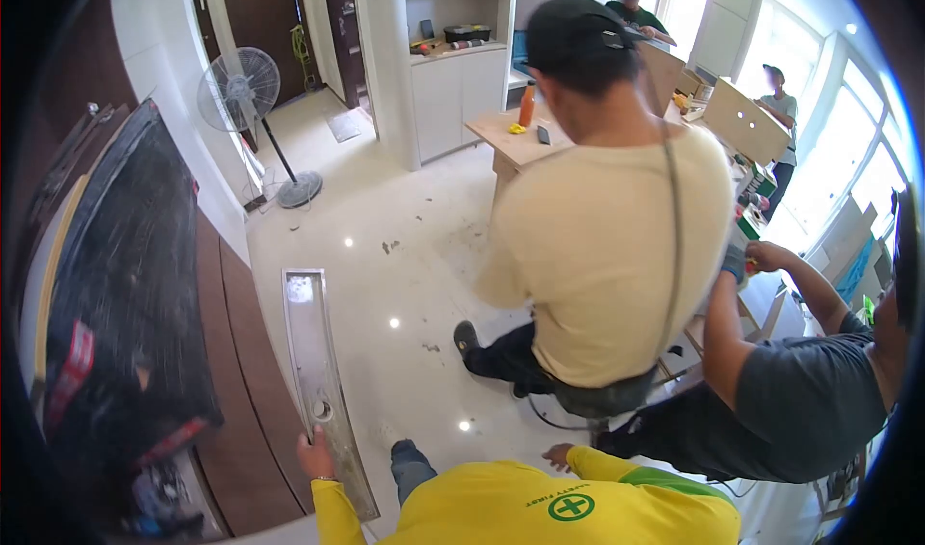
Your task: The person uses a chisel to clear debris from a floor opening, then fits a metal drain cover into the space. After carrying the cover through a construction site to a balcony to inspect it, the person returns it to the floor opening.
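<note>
My left hand [316, 455], in a yellow sleeve, is at the near left edge of a long, narrow metal-framed panel [337, 449]. Its fingers are bent over that edge. The panel has a shiny rim, a round hole or fitting near its lower part and a bright reflection at the far end. Whether it lies flat or leans is hard to tell. My right hand [557, 456] hangs low over the floor, fingers loosely apart, with nothing visible in it. The yellow shirt [482, 506] fills the bottom.
A person in a cream shirt [617, 246] stands ahead; another in dark grey [809, 400] works at right. Two people are farther back. A wooden workbench [501, 135] holds a bottle [527, 105]. Left are a standing fan [241, 92] and a dark covered slab [116, 275].
</note>
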Demonstrator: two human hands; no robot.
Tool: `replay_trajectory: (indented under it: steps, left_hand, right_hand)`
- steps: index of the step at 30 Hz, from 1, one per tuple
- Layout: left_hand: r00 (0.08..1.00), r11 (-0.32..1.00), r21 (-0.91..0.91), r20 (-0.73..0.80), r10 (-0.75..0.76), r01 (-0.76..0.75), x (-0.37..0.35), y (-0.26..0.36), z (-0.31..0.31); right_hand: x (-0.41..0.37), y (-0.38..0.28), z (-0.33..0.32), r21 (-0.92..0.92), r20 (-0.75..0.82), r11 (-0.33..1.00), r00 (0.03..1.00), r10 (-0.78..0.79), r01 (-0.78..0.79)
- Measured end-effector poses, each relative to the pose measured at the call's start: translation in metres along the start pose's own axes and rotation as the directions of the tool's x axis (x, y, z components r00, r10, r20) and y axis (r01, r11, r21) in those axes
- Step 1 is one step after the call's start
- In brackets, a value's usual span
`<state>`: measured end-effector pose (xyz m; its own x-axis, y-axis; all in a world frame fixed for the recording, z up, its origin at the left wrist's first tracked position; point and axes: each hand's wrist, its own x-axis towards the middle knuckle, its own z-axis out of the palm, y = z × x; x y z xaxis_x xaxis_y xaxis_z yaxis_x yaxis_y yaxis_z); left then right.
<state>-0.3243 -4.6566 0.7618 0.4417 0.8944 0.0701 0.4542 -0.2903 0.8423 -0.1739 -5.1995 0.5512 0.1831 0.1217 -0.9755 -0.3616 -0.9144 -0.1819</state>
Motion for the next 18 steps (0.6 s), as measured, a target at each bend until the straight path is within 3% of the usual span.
replay_trajectory:
  steps: [1, 3, 4, 5, 6, 7, 10, 13, 15, 18]
  left_hand:
    - [1.000, 0.998, 0.065, 0.000, -0.004, 0.004, 0.044, 0.003, 0.013]
    - [1.000, 0.991, 0.133, 0.018, -0.004, 0.002, 0.112, 0.003, 0.033]
    - [1.000, 0.998, 0.063, 0.018, 0.022, -0.024, 0.152, 0.005, 0.049]
    - [0.999, 0.999, -0.016, 0.015, 0.052, -0.052, 0.193, 0.012, 0.065]
    - [0.997, 0.997, -0.030, 0.027, 0.067, -0.066, 0.231, 0.021, 0.076]
    - [0.993, 0.994, -0.055, 0.070, 0.097, -0.094, 0.268, 0.031, 0.085]
    - [0.981, 0.989, -0.064, 0.135, 0.140, -0.132, 0.384, 0.050, 0.135]
    - [0.965, 0.989, -0.050, 0.217, 0.145, -0.137, 0.481, 0.072, 0.186]
    - [0.942, 0.994, -0.058, 0.319, 0.102, -0.089, 0.542, 0.084, 0.227]
    - [0.956, 0.997, 0.003, 0.285, 0.068, -0.072, 0.611, 0.107, 0.285]
  right_hand:
    - [0.008, -0.016, 0.000, -0.008, -0.010, 0.999, 0.999, 0.035, -0.035]
    - [0.076, 0.003, 0.008, -0.369, 0.047, 0.910, 0.982, -0.185, 0.189]
    - [0.160, 0.027, 0.033, -0.702, 0.118, 0.641, 0.939, -0.324, 0.310]
    - [0.157, -0.001, 0.044, -0.912, 0.186, 0.250, 0.871, -0.454, 0.325]
    - [0.130, 0.013, 0.019, -0.556, 0.006, 0.808, 0.973, -0.232, 0.196]
    - [0.120, -0.006, -0.003, -0.409, -0.079, 0.908, 0.989, -0.127, 0.085]
    - [0.052, -0.095, -0.100, -0.239, -0.319, 0.969, 0.947, -0.022, -0.058]
    - [-0.011, -0.167, -0.197, -0.157, -0.544, 0.975, 0.838, 0.046, -0.155]
    - [-0.042, -0.225, -0.256, -0.100, -0.638, 0.973, 0.764, 0.098, -0.208]
    - [-0.044, -0.312, -0.342, -0.040, -0.700, 0.962, 0.695, 0.165, -0.269]
